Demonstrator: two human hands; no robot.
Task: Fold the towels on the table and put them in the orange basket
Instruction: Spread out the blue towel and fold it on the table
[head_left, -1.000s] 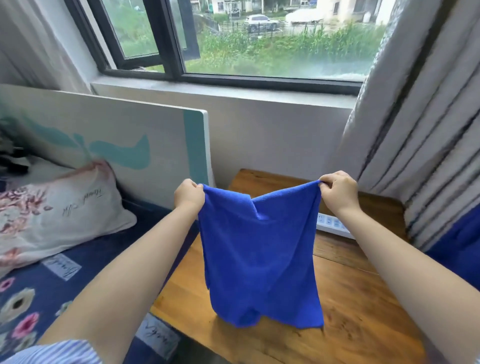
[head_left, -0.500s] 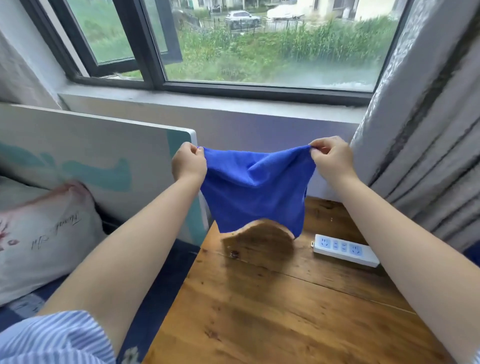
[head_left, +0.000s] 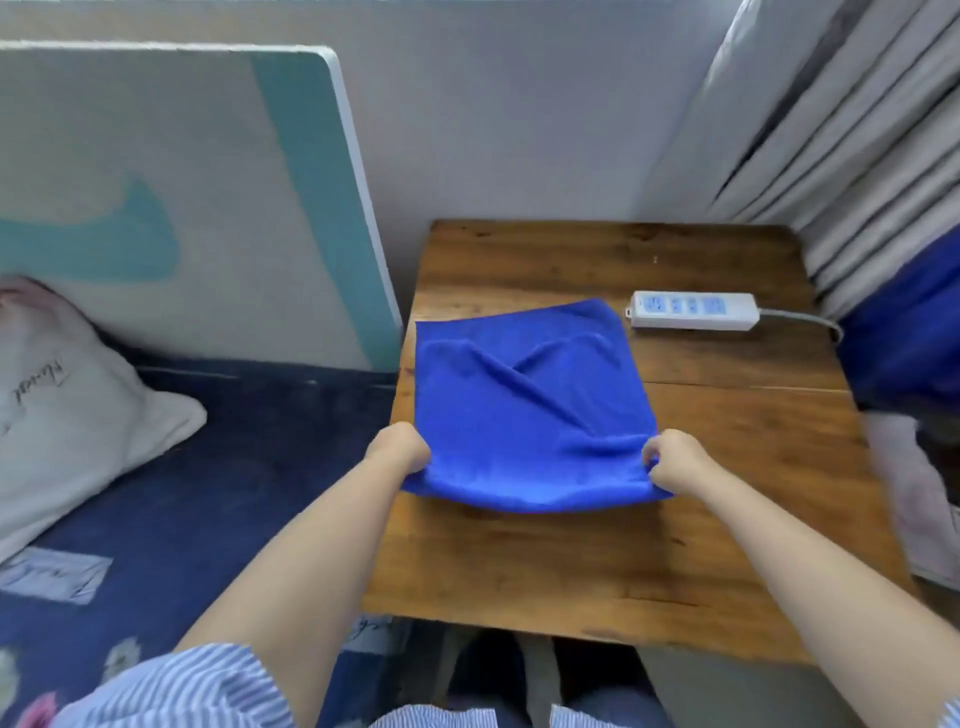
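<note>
Tabletop (head_left: 623, 545) towel (head_left: 524, 410), near corners gripped

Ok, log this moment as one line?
towel: blue towel flat on table | left hand: pinching near-left corner | right hand: pinching near-right corner | basket: unseen

power strip (head_left: 693, 310) white, on far right of table, cord running right | curtain (head_left: 852, 135) grey, pleated, right of table | pillow (head_left: 67, 415) white, on navy bed (head_left: 218, 467) at left | board (head_left: 171, 197) white and teal, upright behind pillow
</note>
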